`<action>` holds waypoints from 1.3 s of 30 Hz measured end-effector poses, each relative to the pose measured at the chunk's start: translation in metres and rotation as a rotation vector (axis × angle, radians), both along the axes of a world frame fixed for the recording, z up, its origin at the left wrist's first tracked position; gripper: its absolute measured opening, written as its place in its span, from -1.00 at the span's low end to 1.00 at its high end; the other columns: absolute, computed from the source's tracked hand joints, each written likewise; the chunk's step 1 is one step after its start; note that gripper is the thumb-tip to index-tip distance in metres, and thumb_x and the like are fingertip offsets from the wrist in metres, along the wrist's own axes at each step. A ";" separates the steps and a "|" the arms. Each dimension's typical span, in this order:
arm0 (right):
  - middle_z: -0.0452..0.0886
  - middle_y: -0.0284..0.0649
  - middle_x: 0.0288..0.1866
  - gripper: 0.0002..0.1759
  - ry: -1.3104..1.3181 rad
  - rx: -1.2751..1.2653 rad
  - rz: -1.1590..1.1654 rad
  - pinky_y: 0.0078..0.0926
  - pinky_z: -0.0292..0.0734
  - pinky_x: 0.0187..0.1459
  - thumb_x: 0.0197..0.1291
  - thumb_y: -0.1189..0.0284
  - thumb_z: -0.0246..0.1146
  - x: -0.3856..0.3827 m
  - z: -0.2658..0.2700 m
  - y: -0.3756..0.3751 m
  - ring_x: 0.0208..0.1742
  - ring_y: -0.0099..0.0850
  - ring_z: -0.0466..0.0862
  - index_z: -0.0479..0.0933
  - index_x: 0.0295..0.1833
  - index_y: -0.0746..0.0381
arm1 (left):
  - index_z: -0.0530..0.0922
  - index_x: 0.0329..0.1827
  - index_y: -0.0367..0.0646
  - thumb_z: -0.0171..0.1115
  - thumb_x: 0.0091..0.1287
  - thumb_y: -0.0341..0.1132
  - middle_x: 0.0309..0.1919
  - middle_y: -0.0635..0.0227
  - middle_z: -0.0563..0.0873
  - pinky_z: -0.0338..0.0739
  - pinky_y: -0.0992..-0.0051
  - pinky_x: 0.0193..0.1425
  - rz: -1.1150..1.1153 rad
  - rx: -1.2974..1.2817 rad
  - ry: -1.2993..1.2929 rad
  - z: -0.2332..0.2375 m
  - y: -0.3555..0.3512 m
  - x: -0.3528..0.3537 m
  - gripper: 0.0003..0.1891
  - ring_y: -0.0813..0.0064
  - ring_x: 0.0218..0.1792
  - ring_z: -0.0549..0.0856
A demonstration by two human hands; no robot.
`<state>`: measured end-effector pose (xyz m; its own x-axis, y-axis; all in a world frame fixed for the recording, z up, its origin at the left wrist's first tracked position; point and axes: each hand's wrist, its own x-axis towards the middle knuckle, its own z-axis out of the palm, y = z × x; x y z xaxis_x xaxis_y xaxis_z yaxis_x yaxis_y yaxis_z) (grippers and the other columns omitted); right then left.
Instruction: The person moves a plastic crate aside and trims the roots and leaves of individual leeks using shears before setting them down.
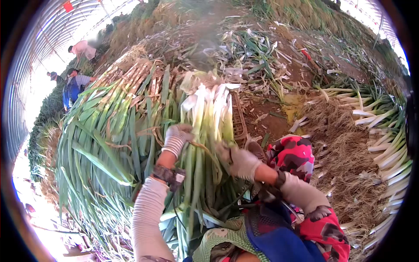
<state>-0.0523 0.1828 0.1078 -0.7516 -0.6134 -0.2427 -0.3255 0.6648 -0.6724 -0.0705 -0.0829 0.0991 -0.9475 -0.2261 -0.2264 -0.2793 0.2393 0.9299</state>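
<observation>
Both my hands wear pale gloves. A bunch of leeks [198,161] with white stalks and long green leaves lies in front of me, its roots pointing away. My left hand [176,136] is closed at the left side of the bunch, where the stalks turn green. On the bunch's right side is my right hand [239,161], its fingers bent against the leaves; what lies between them is hard to make out. A thin yellowish strand [201,146] crosses the bunch between my hands. Behind the stalks, a brown plastic crate [238,120] shows partly.
A large pile of leeks [100,131] spreads at the left. Trimmed leeks [388,153] line the right edge beside heaped roots [345,153]. Leaf scraps [257,54] cover the ground ahead. Several people, one in blue [74,87], are at the far left.
</observation>
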 end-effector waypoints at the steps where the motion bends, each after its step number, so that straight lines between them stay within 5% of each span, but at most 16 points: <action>1: 0.56 0.26 -0.26 -0.37 -0.036 0.073 0.104 -0.15 0.53 -0.22 0.03 0.31 0.20 0.009 -0.001 0.008 -0.19 0.08 0.62 0.17 0.13 0.45 | 0.56 -0.06 -0.45 0.39 -0.08 -0.54 -0.31 0.17 0.69 0.57 0.52 -0.15 -0.014 0.052 -0.004 0.011 -0.003 -0.001 -0.56 0.44 -0.33 0.66; 4: 0.55 0.19 -0.43 -0.38 0.011 0.180 0.014 -0.21 0.51 -0.30 -0.01 0.22 0.31 0.006 -0.004 0.025 -0.31 0.03 0.62 0.23 -0.06 0.49 | 0.55 -0.05 -0.45 0.38 -0.08 -0.53 -0.28 0.17 0.70 0.57 0.52 -0.10 -0.068 0.052 0.014 0.018 0.009 0.017 -0.56 0.45 -0.30 0.66; 5: 0.56 0.21 -0.35 -0.34 0.202 0.234 0.030 -0.20 0.51 -0.29 -0.04 0.20 0.35 -0.011 -0.040 0.026 -0.29 0.04 0.61 0.24 -0.07 0.50 | 0.56 -0.05 -0.42 0.39 -0.08 -0.49 -0.26 0.19 0.71 0.56 0.55 -0.09 -0.100 -0.084 -0.076 0.019 0.020 0.022 -0.54 0.50 -0.27 0.66; 6: 0.57 0.22 -0.29 -0.30 0.046 0.126 -0.126 -0.21 0.52 -0.27 -0.06 0.18 0.35 -0.017 -0.025 0.033 -0.25 0.05 0.62 0.24 -0.05 0.53 | 0.58 -0.05 -0.34 0.39 -0.09 -0.44 -0.27 0.20 0.72 0.55 0.56 -0.08 -0.131 -0.323 -0.095 0.014 0.034 0.032 -0.55 0.49 -0.25 0.67; 8: 0.57 0.23 -0.24 -0.27 0.097 0.119 -0.005 -0.20 0.54 -0.23 -0.08 0.17 0.36 -0.011 -0.019 0.029 -0.20 0.06 0.62 0.25 -0.01 0.53 | 0.60 -0.07 -0.29 0.37 -0.08 -0.41 -0.28 0.19 0.72 0.55 0.53 -0.07 -0.235 -0.785 -0.011 -0.003 0.058 0.042 -0.58 0.45 -0.24 0.69; 11: 0.57 0.22 -0.32 -0.38 0.163 0.182 -0.029 -0.18 0.56 -0.22 0.00 0.22 0.27 -0.027 0.002 0.025 -0.20 0.04 0.63 0.27 -0.01 0.51 | 0.65 -0.16 -0.08 0.29 -0.02 -0.24 -0.31 0.12 0.69 0.55 0.45 -0.08 -0.173 -0.531 0.094 -0.009 0.054 0.043 -0.68 0.17 -0.27 0.68; 12: 0.58 0.22 -0.30 -0.38 0.074 0.143 -0.205 -0.19 0.56 -0.19 -0.02 0.22 0.29 -0.044 0.004 0.020 -0.18 0.06 0.63 0.30 -0.03 0.52 | 0.64 -0.14 -0.14 0.31 0.00 -0.27 -0.35 0.17 0.70 0.56 0.48 -0.18 -0.170 -0.520 0.049 -0.007 0.047 0.038 -0.67 0.28 -0.35 0.68; 15: 0.59 0.19 -0.30 -0.31 0.091 0.096 0.021 -0.17 0.56 -0.22 -0.10 0.17 0.37 -0.065 -0.006 0.009 -0.21 0.05 0.63 0.29 -0.04 0.50 | 0.63 -0.14 -0.25 0.32 0.08 -0.32 -0.49 0.29 0.69 0.54 0.58 -0.53 -0.088 -0.409 0.064 -0.001 0.006 0.023 -0.71 0.56 -0.64 0.64; 17: 0.59 0.19 -0.31 -0.44 0.144 0.138 0.354 -0.19 0.58 -0.28 -0.02 0.26 0.28 -0.060 0.006 -0.007 -0.25 0.02 0.64 0.34 -0.09 0.53 | 0.63 -0.20 -0.26 0.32 0.01 -0.34 -0.43 0.24 0.72 0.60 0.51 -0.30 0.015 -0.705 0.158 -0.021 -0.054 0.003 -0.72 0.48 -0.42 0.70; 20: 0.58 0.23 -0.31 -0.39 0.076 0.056 -0.096 -0.16 0.56 -0.19 -0.04 0.24 0.31 -0.101 0.008 -0.029 -0.21 0.03 0.63 0.33 -0.08 0.55 | 0.57 -0.08 -0.20 0.27 0.05 -0.28 -0.22 0.12 0.69 0.56 0.36 -0.06 0.060 -1.174 -0.322 -0.001 -0.099 -0.016 -0.64 0.23 -0.19 0.68; 24: 0.57 0.15 -0.38 -0.35 -0.043 -0.054 0.352 -0.24 0.54 -0.28 -0.09 0.19 0.40 -0.106 -0.012 -0.063 -0.29 0.04 0.62 0.30 -0.10 0.48 | 0.53 0.02 -0.11 0.20 0.09 -0.20 -0.02 0.18 0.58 0.46 0.22 0.07 -0.024 -1.405 -0.250 -0.030 -0.109 -0.043 -0.60 0.14 0.05 0.53; 28: 0.55 0.14 -0.36 -0.36 0.025 -0.083 -0.040 -0.21 0.52 -0.21 -0.09 0.17 0.41 -0.122 0.007 -0.058 -0.24 -0.01 0.62 0.31 -0.10 0.43 | 0.45 0.09 -0.19 0.32 -0.01 -0.16 0.08 0.17 0.48 0.37 0.21 0.18 -0.020 -1.515 -0.260 -0.076 -0.089 -0.085 -0.43 0.12 0.15 0.40; 29: 0.55 0.14 -0.37 -0.34 -0.147 0.160 0.015 -0.21 0.52 -0.23 -0.08 0.14 0.40 -0.128 0.017 -0.063 -0.25 -0.02 0.62 0.30 -0.13 0.45 | 0.42 0.12 -0.20 0.33 -0.02 -0.14 0.06 0.17 0.49 0.38 0.21 0.17 0.066 -1.529 -0.291 -0.083 -0.088 -0.096 -0.39 0.12 0.13 0.42; 31: 0.56 0.14 -0.40 -0.39 -0.078 0.072 0.234 -0.20 0.53 -0.22 -0.03 0.22 0.35 -0.119 0.011 -0.062 -0.27 0.04 0.61 0.27 -0.09 0.47 | 0.36 0.17 -0.22 0.36 -0.06 -0.12 0.00 0.12 0.55 0.46 0.27 0.10 0.166 -1.589 -0.384 -0.085 -0.090 -0.114 -0.30 0.19 0.09 0.51; 35: 0.56 0.13 -0.40 -0.39 -0.116 0.112 0.100 -0.22 0.53 -0.22 -0.04 0.25 0.36 -0.122 0.012 -0.060 -0.28 0.05 0.61 0.27 -0.07 0.47 | 0.60 -0.14 -0.14 0.33 -0.06 -0.25 -0.22 0.06 0.69 0.54 0.30 -0.03 0.148 -1.199 -0.468 -0.061 -0.124 -0.129 -0.63 0.15 -0.11 0.67; 39: 0.57 0.09 -0.38 -0.36 -0.029 0.027 0.162 -0.24 0.54 -0.22 -0.08 0.21 0.40 -0.122 0.000 -0.057 -0.28 -0.02 0.62 0.29 -0.09 0.47 | 0.59 -0.08 -0.23 0.47 -0.22 -0.19 -0.17 0.05 0.69 0.54 0.36 -0.01 0.023 -0.772 -0.255 -0.045 -0.162 -0.101 -0.43 0.18 -0.11 0.67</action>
